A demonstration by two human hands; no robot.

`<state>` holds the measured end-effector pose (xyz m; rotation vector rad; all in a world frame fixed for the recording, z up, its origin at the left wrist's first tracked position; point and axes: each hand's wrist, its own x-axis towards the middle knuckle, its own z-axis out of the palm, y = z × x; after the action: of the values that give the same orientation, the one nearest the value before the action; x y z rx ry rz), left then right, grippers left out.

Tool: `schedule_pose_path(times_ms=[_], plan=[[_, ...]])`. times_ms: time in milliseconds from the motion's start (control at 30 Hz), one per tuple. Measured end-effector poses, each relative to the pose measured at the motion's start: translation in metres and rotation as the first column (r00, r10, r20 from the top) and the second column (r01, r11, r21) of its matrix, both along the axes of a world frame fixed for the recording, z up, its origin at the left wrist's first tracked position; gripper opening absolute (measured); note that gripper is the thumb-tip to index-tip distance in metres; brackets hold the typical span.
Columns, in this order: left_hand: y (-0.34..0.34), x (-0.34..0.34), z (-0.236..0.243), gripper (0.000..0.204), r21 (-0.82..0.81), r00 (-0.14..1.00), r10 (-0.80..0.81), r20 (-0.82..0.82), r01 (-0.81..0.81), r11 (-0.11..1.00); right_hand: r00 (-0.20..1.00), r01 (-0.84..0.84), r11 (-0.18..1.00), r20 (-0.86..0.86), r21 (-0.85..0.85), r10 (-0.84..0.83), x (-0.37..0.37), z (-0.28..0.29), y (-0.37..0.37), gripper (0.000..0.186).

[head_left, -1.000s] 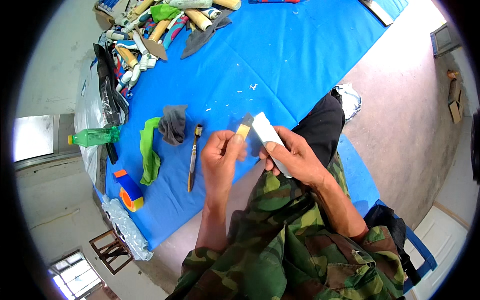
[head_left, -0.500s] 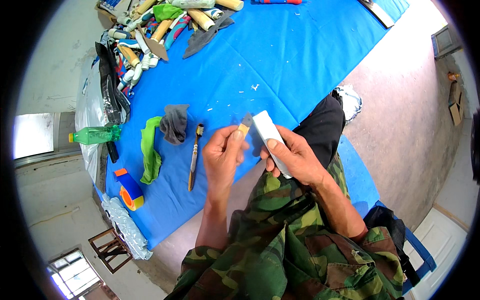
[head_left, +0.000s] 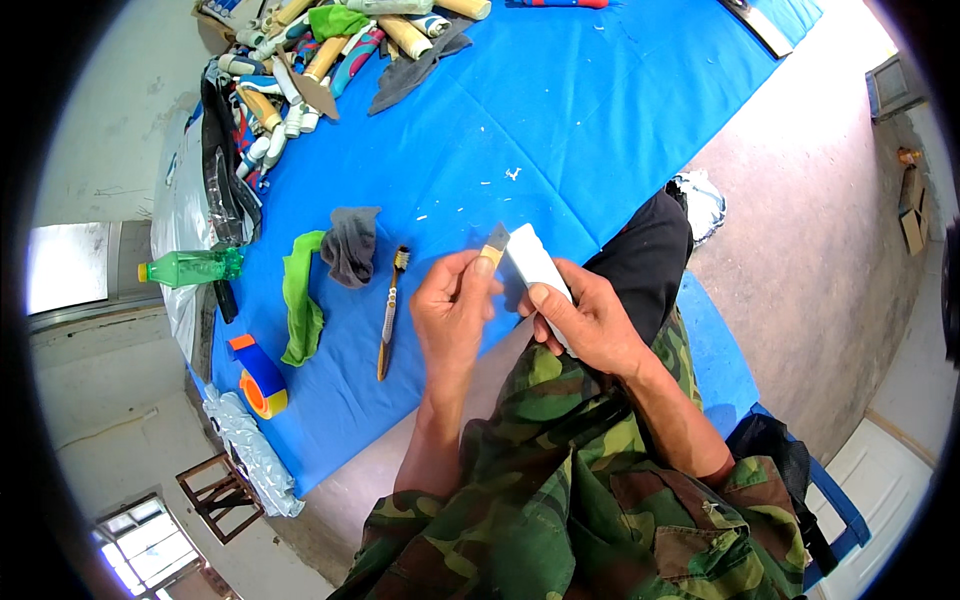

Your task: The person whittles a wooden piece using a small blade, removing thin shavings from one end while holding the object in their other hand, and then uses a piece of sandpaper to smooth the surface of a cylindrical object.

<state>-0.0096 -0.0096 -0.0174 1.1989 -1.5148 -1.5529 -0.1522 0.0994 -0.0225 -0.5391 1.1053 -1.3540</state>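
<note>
My left hand (head_left: 450,305) pinches a small grey blade with a yellow grip (head_left: 492,255), its tip beside the upper left end of a white oblong piece (head_left: 532,263). That piece rests in my closed right hand (head_left: 585,325), thumb over it, above my camouflage-clad lap. On the blue cloth (head_left: 590,120) left of my hands lie a toothbrush (head_left: 389,320), a grey rag (head_left: 350,245), a green rag (head_left: 300,300) and a blue and orange tape dispenser (head_left: 262,378). Small white flakes (head_left: 513,174) lie beyond the hands.
A pile of assorted cylindrical pieces and rags (head_left: 300,75) covers the far left. A green bottle (head_left: 188,268) lies at the left edge near plastic bags (head_left: 248,450). A blue chair (head_left: 715,350) is at my right; cardboard (head_left: 912,210) lies on the floor.
My left hand and the blade have shifted slightly rightward and up, nearer the white piece's end. My right hand still grips the piece in almost the same spot.
</note>
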Motion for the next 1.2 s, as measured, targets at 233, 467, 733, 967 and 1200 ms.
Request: schedule_pose_path(times_ms=[233,467,733,967,1200], plan=[[0.0012,0.0010,-0.0029,0.020,-0.039,1.000,-0.004,0.008,0.005,0.999,1.000,0.018,1.000,-0.011,-0.020,-0.018,0.0043,-0.0011,0.0004,0.032],[0.0014,0.0019,0.0005,0.021,-0.049,0.999,-0.029,0.021,0.030,0.998,0.998,0.035,0.998,-0.044,-0.046,-0.037,0.0074,-0.0019,0.0013,0.030],[0.0040,0.0031,0.0024,0.021,-0.021,0.989,-0.141,0.038,0.142,0.990,0.998,0.049,0.997,-0.038,-0.052,-0.051,0.0082,-0.0019,0.0021,0.030],[-0.0013,0.0048,-0.0028,0.020,-0.031,0.998,-0.070,0.006,0.070,0.997,0.998,0.041,0.998,-0.048,-0.043,-0.043,0.0074,0.0000,0.0006,0.030],[-0.0025,0.0031,-0.0038,0.022,-0.005,0.998,-0.045,-0.045,0.044,0.999,0.998,0.031,0.999,-0.049,-0.035,-0.032,0.0055,-0.0046,0.0018,0.030]])
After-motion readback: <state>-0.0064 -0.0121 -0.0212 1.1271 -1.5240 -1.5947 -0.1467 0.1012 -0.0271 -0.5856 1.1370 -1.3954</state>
